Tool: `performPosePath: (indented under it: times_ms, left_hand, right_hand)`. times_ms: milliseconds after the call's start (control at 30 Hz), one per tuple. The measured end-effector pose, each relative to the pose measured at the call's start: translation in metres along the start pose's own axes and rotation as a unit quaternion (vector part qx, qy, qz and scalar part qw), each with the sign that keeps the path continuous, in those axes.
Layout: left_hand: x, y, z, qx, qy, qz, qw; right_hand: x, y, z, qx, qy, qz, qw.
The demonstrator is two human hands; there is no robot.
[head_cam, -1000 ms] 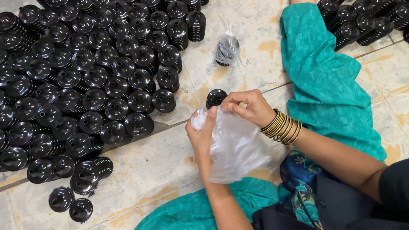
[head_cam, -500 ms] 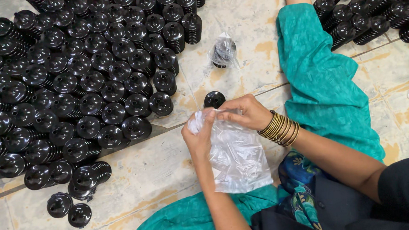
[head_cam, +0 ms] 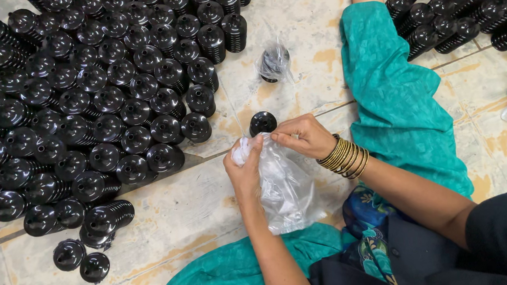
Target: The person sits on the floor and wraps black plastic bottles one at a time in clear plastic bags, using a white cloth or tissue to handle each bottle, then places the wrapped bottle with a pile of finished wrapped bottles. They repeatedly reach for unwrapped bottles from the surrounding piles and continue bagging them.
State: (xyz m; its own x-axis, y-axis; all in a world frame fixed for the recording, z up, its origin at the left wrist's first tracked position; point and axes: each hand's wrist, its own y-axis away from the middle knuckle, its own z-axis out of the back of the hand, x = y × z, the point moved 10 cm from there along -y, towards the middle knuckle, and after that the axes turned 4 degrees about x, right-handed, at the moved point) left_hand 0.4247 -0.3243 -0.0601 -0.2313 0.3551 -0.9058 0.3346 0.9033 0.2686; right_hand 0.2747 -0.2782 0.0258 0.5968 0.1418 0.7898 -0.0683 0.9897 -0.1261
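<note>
Left hand [head_cam: 244,170] and right hand [head_cam: 303,136] meet over the tiled floor [head_cam: 200,219], fingers of both pinched shut on the top of a clear plastic bag [head_cam: 287,189], which hangs at 6 o'clock. Single black cap [head_cam: 262,123] just at 12 o'clock. Black ribbed stacks [head_cam: 92,98] mass at 9–11 o'clock.

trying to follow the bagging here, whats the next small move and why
Probably pull the clear plastic bag mouth open: both the left hand and right hand pinch its top edge, and a loose black part lies just beyond.
</note>
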Motion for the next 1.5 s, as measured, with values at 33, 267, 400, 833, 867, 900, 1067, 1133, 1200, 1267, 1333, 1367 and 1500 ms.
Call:
performPosePath:
  times_ms: [33,267,400,833,867,900,1067,1133,1200,1267,1333,1367,1500]
  left_hand:
    - [0.001,0.000,0.000,-0.007,0.025,0.005,1.000]
    - [0.002,-0.002,-0.005,0.018,0.078,0.003,0.997]
    - [0.003,-0.001,-0.007,0.025,0.058,0.001,0.998]
    - [0.014,-0.006,-0.002,-0.012,0.058,-0.007,0.998]
    - [0.017,-0.006,-0.002,-0.014,0.064,0.002,0.998]
    - [0.019,-0.006,-0.002,-0.016,0.070,0.012,0.997]
    - [0.019,-0.002,-0.012,0.044,0.108,0.015,0.993]
    - [0.025,0.004,-0.017,0.077,0.151,0.050,0.984]
    - [0.040,0.014,-0.023,0.093,0.214,0.132,0.964]
    - [0.061,0.022,-0.017,0.066,0.151,0.218,0.962]
    - [0.074,0.022,-0.013,0.070,0.086,0.244,0.963]
    - [0.075,0.015,-0.014,0.090,0.053,0.226,0.969]
    - [0.071,-0.005,-0.009,0.098,0.000,0.089,0.991]
  right_hand:
    - [0.000,0.000,0.000,-0.001,0.007,0.002,1.000]
    - [-0.004,-0.001,0.003,-0.011,0.001,-0.021,1.000]
    - [-0.002,-0.001,0.004,-0.017,-0.038,-0.024,0.999]
    - [0.004,0.001,0.006,-0.027,-0.031,-0.007,0.999]
    - [0.003,0.002,0.007,-0.034,-0.030,-0.007,0.999]
    - [0.003,0.003,0.008,-0.042,-0.029,-0.007,0.999]
    - [-0.013,0.008,0.006,-0.066,-0.014,-0.018,0.998]
    - [-0.029,0.010,0.001,-0.063,-0.006,-0.030,0.998]
    - [-0.073,0.009,-0.019,-0.072,-0.363,-0.135,0.919]
    - [-0.100,0.016,-0.034,-0.072,-0.575,-0.202,0.790]
    - [-0.115,0.025,-0.032,-0.067,-0.667,-0.236,0.704]
    - [-0.110,0.021,-0.033,-0.030,-0.686,-0.205,0.697]
    - [-0.094,0.001,-0.014,0.014,-0.443,-0.103,0.891]
